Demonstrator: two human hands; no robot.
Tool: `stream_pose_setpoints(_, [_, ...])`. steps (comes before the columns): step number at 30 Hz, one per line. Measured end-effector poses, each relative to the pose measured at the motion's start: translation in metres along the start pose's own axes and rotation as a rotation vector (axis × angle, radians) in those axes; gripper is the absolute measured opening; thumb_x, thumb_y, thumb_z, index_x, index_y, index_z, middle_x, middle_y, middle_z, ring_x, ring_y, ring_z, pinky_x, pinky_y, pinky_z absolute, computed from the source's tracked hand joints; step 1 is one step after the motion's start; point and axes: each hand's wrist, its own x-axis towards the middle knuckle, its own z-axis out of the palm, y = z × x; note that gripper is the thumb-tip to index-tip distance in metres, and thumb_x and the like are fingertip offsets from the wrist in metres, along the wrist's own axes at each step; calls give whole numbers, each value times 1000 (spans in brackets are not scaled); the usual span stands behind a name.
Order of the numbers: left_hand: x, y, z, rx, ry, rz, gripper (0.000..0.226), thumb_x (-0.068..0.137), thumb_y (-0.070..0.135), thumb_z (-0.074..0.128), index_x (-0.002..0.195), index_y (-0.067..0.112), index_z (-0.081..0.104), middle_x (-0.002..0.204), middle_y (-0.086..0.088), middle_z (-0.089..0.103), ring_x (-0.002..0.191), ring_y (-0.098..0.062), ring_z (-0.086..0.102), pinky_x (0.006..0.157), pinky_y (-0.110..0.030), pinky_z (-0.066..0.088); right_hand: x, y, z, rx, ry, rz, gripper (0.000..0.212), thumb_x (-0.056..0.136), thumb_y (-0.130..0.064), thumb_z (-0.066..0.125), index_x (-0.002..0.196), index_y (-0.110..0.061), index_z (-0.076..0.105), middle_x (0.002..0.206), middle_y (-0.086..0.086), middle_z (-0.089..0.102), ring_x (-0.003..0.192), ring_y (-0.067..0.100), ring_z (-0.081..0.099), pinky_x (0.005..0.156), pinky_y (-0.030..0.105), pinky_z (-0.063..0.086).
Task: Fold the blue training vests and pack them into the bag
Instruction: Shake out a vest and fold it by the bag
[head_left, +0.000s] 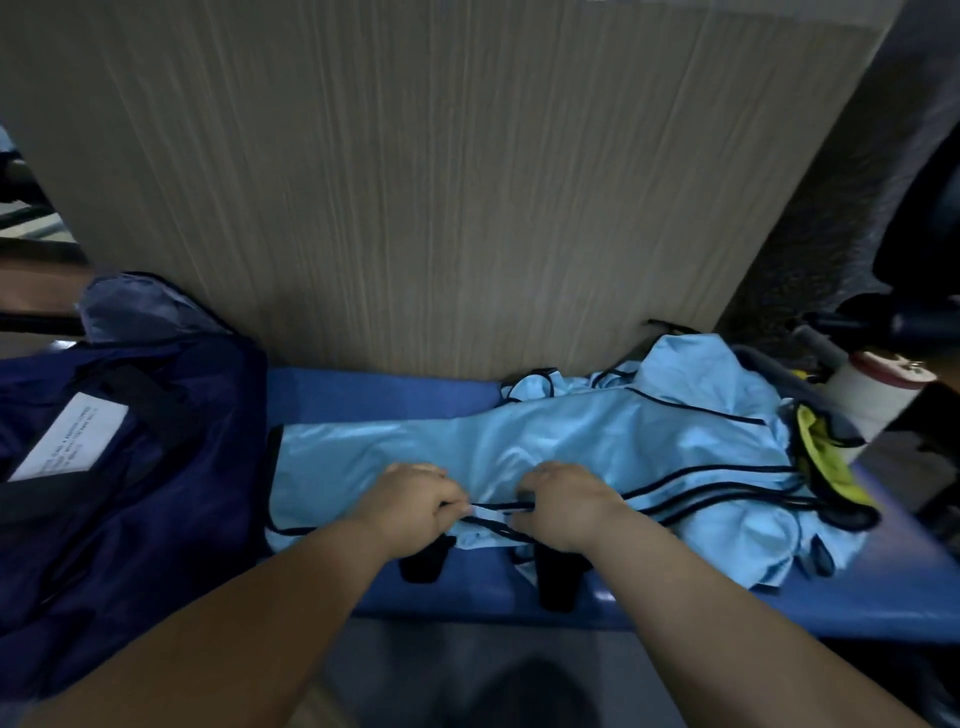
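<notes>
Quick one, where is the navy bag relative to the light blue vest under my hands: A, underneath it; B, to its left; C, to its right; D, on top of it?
B: the navy bag lies at the left end of the bench, beside the light blue vest.

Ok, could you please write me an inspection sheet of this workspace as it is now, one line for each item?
Surface: blue bench, partly covered by cloth.
Job's things: light blue vest spread flat in the middle; more vests crumpled at its right; navy bag on the left, beside the vest.
Clutter: yellow cloth and white container at the right end.
Grippers: left hand and right hand each pinch the vest's near edge, one grip close to the other.
Cables: nothing seen.
Surroundings: wood-grain panel behind the bench; dark shapes at far right, too dim to tell.
</notes>
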Motion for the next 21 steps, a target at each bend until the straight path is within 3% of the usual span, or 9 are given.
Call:
stream_pose_setpoints(3, [1,1,-10,-111,-116,-88,36,94,54,50,104,27,72,104,8,69,105,-11,60,91,-26,45,-14,19,-11,153,77,17,52,92,-54,54,137,-29,52,142,-1,47,130,22,46,105,33,40])
stream_pose_setpoints(5, [2,8,-18,-106,-142,-151,39,94,56,48,92,22,67,89,5,67,90,-13,62,82,-31,49,-21,33,-15,211,264,27,43,93,-47,54,132,-29,57,137,-1,53,125,21,49,101,32,43])
stream_pose_setpoints(7, [7,19,-20,-93,-57,-170,43,94,62,42,89,23,61,83,8,64,85,-13,60,77,-31,48,-28,50,-20,218,459,66,35,95,-40,51,127,-28,61,131,0,58,122,22,50,98,34,44])
stream_pose_setpoints(9, [16,37,-15,-158,36,-141,38,94,62,41,104,31,60,98,14,65,96,-13,61,83,-30,47,-36,70,-26,190,589,133,33,96,-35,48,126,-29,62,129,-1,60,122,24,49,97,36,41])
stream_pose_setpoints(12, [32,70,-1,-187,-33,-26,47,95,60,40,136,37,46,138,10,52,128,-14,47,105,-32,38,-44,105,-35,171,694,257,36,97,-29,46,130,-30,57,134,-1,56,128,25,42,102,43,33])
stream_pose_setpoints(15, [42,103,17,-90,-174,92,63,95,63,36,152,38,20,161,9,20,148,-13,14,120,-38,16,-47,140,-40,205,687,402,43,98,-30,43,141,-28,45,144,4,45,134,31,35,106,50,29])
stream_pose_setpoints(17, [45,116,29,-45,-247,112,67,96,63,33,154,40,7,163,13,1,150,-10,-5,122,-43,1,-45,158,-38,283,567,479,48,100,-37,41,145,-23,36,148,11,37,134,36,34,105,51,32])
stream_pose_setpoints(21, [45,124,39,-3,-283,89,64,98,62,28,151,47,-3,160,17,-16,147,-12,-20,118,-50,-12,-36,177,-27,358,427,544,67,96,-53,46,148,-16,25,144,17,36,129,40,40,103,51,39])
